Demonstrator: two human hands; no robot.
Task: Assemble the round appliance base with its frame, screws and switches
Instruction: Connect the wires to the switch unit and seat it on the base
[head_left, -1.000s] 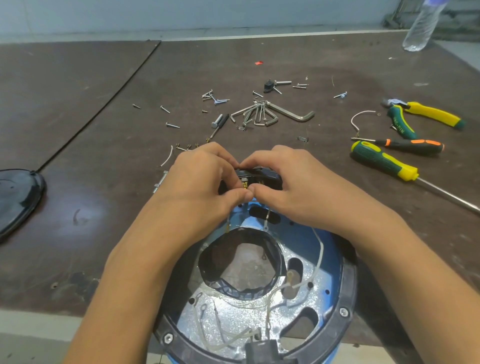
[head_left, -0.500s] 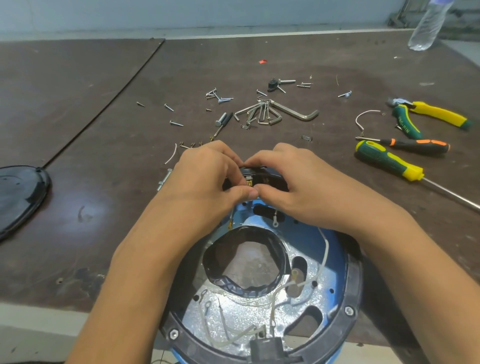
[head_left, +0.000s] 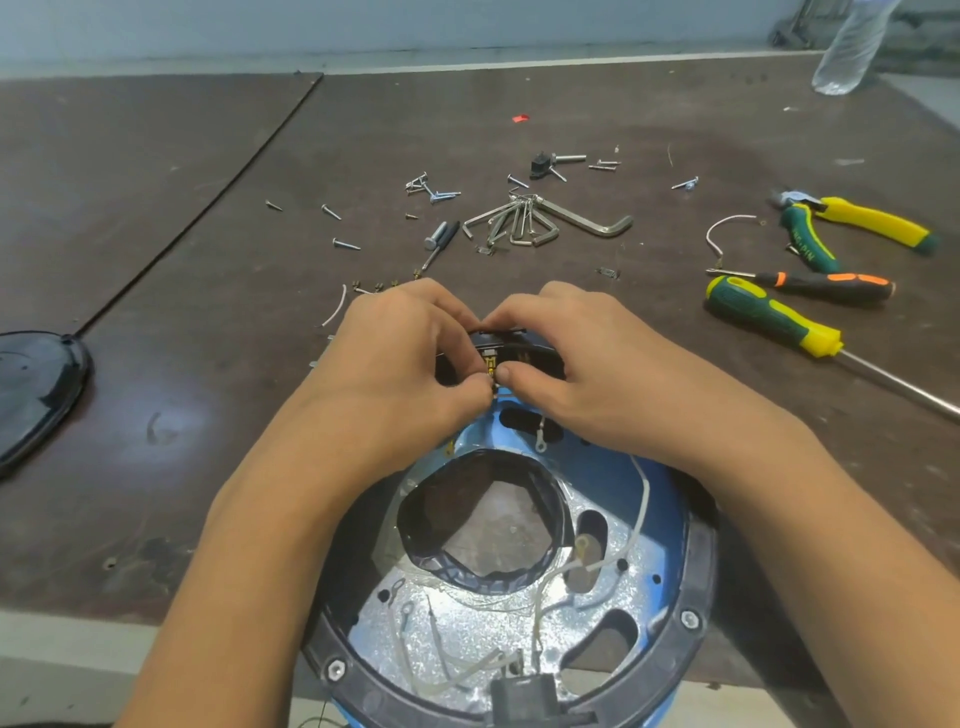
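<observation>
**Thumbs ease apart over the switch**

Both the left hand (head_left: 405, 364) and right hand (head_left: 587, 364) pinch the switch (head_left: 519, 353) at the far rim of the base (head_left: 698, 571). It lies crosswise between them, neither hand nearer.

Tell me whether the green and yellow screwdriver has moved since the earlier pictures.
No. The green and yellow screwdriver keeps its place just under the orange and black screwdriver; the slight shift is the camera's.

A black switch (head_left: 511, 353) is being pinched by the left hand (head_left: 400, 364) and right hand (head_left: 587, 364) at the far rim of the round base (head_left: 696, 561).
</observation>
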